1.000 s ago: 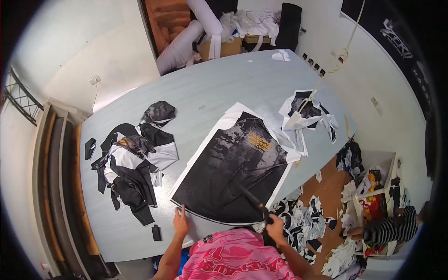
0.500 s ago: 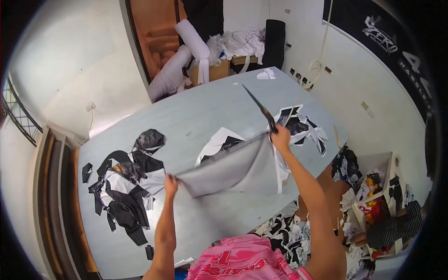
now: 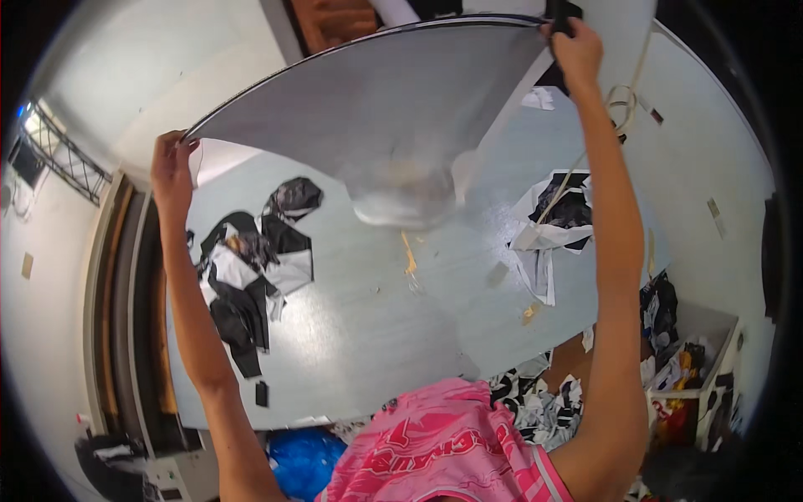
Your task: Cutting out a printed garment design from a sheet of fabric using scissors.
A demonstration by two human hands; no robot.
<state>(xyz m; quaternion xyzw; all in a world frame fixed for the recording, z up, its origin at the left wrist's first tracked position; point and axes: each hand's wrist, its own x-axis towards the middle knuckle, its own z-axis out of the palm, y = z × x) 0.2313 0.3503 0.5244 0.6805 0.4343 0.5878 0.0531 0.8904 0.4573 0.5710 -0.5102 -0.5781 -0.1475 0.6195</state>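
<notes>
A large grey piece of fabric [image 3: 335,109] with a dark upper edge is stretched in the air above the table, its lower part hanging and blurred. My left hand [image 3: 174,163] is closed on its left corner. At the opposite corner my right hand [image 3: 577,54], raised high, grips the fabric together with the black handles of the scissors [image 3: 562,12]; the blades are out of sight. Below and to the left lies a heap of black, white and patterned cut fabric pieces [image 3: 247,259]. White-edged black scraps [image 3: 569,205] lie on the right, behind my right forearm.
The pale blue-grey table [image 3: 360,351] spreads out before me. Yellowish marks [image 3: 410,255] show on its top. A thin cord [image 3: 562,188] hangs at the right. Fabric scraps [image 3: 535,402] are piled beyond the front-right edge, near a white bin [image 3: 694,376]. A blue bundle [image 3: 305,460] sits at the near edge.
Both hands have gone up and farther apart, lifting the fabric off the table and spreading it wide. The black-and-white pieces that were behind it no longer show on the middle of the table.
</notes>
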